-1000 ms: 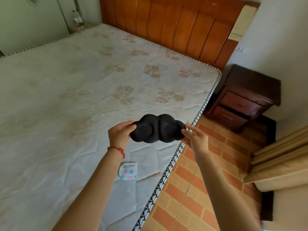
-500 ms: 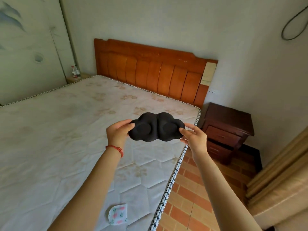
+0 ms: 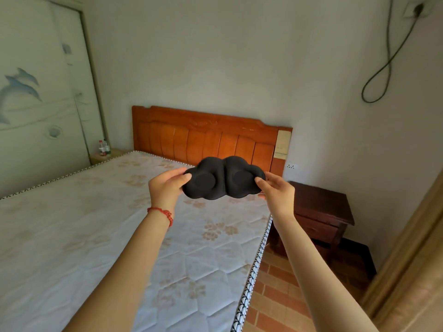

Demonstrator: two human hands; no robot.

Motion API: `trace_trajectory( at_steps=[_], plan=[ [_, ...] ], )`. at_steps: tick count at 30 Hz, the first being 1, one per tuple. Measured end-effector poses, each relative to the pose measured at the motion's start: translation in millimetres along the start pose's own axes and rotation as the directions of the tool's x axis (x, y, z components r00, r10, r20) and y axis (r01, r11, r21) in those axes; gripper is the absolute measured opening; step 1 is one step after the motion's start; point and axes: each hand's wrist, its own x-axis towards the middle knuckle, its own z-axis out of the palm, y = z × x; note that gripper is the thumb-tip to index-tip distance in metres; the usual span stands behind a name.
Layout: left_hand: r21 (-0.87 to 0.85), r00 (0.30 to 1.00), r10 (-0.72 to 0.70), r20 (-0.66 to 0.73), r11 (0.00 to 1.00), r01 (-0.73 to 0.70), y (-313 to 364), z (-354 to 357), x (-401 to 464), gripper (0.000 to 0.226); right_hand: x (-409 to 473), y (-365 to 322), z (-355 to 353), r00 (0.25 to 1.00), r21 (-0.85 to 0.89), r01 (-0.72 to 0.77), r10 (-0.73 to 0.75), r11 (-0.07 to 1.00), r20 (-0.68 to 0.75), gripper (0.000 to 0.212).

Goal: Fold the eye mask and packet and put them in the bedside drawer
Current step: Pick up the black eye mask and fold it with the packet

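A black padded eye mask (image 3: 223, 178) with two round eye cups is held flat and unfolded in the air above the mattress's right edge. My left hand (image 3: 166, 188) pinches its left end between thumb and fingers. My right hand (image 3: 278, 191) pinches its right end the same way. The dark wooden bedside cabinet (image 3: 320, 212) stands to the right of the bed, its drawers looking pushed in. The flowered packet is out of view.
The bare quilted mattress (image 3: 96, 236) fills the left and centre, with an orange wooden headboard (image 3: 203, 137) behind. Brick-pattern floor (image 3: 271, 295) runs between bed and cabinet. A wooden door frame (image 3: 412, 259) is at the right. Bottles (image 3: 103, 147) stand at the far left corner.
The view has tilted upward, so the wall and headboard now show and the flowered packet on the mattress has dropped out of sight. Both hands still hold the mask spread between them.
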Motion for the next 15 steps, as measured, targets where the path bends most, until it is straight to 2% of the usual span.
trace_trajectory(
  at_steps=[7, 15],
  plan=[
    [-0.06, 0.998, 0.06, 0.027, 0.997, -0.058, 29.3, 6.7, -4.2, 0.025, 4.8, -28.1, -1.4, 0.998, 0.03, 0.051, -0.051, 0.998, -0.023, 0.024],
    [-0.036, 0.995, 0.095, 0.007, 0.995, -0.094, 40.5, 5.5, -12.6, 0.028, -3.9, -41.4, -0.6, 0.998, 0.058, 0.058, -0.056, 0.997, -0.037, 0.013]
  ],
)
